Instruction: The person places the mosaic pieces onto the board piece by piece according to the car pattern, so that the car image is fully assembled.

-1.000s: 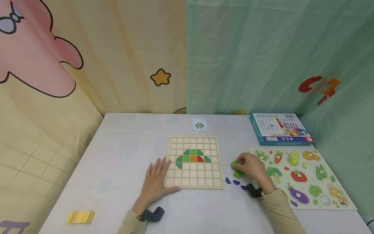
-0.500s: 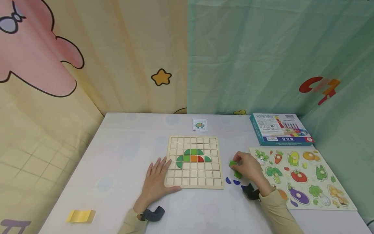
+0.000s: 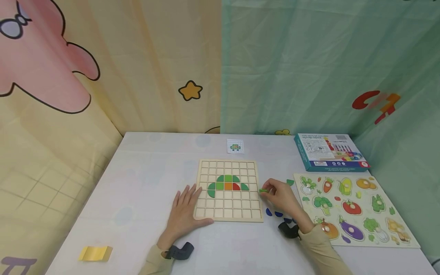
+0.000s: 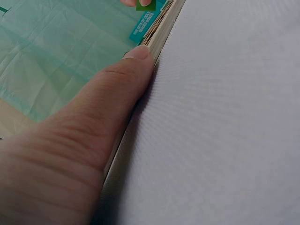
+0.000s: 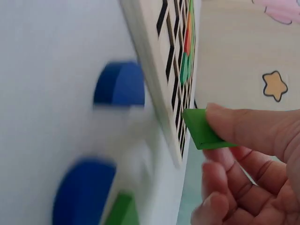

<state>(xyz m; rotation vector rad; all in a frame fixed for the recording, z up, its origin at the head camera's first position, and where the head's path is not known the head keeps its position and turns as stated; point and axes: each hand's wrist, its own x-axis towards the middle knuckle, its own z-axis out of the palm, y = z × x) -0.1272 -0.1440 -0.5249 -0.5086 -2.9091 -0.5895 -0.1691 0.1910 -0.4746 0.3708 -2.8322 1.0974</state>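
Note:
My right hand [image 3: 282, 194] pinches a bright green square tile [image 5: 202, 131] between thumb and fingers, just off the right edge of the wooden grid board [image 3: 237, 220]. Flat on the board's left edge lies my left hand [image 3: 183, 206], fingers spread. Its thumb [image 4: 112, 89] runs along the near edge in the left wrist view. Green, orange and red tiles [image 3: 228, 186] fill some cells in the middle. Several blue rounded pieces [image 3: 269, 212] lie below my right hand, and another green piece [image 5: 123, 211] shows beside them in the right wrist view.
A small pattern card [image 3: 235, 146] lies behind the board. To the right are a vegetable puzzle board [image 3: 371, 240] and a teal box [image 3: 331, 152]. A dark green tile [image 3: 290, 182] sits near the puzzle's corner. Folded yellow paper [image 3: 95, 253] is at front left.
My right hand has lifted the green square tile from the tile group and carried it left to the grid board's right edge. The left hand stays in place.

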